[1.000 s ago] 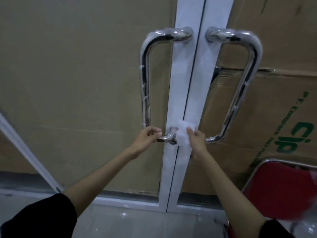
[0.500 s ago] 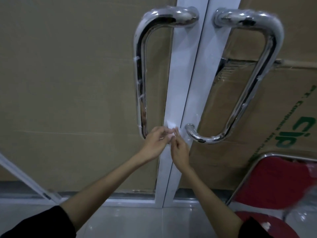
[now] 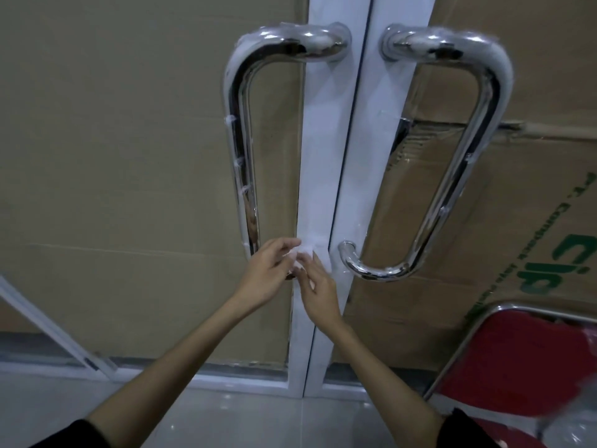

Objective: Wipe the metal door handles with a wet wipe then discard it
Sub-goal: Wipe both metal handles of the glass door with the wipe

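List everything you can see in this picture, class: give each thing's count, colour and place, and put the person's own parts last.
door handles: 2, shiny silver, one on each door either side of the centre seam
wet wipe: 1, white, at the bottom end of the left handle, between both hands
door frames: 2, white, meeting at the centre
cardboard box: 1, brown with green print, behind the right door
chair: 1, red with a metal frame, lower right
floor: 1, pale tiles, bottom
hands: 2; left hand and right hand both pinch the wipe
sleeves: 2, black, bottom corners
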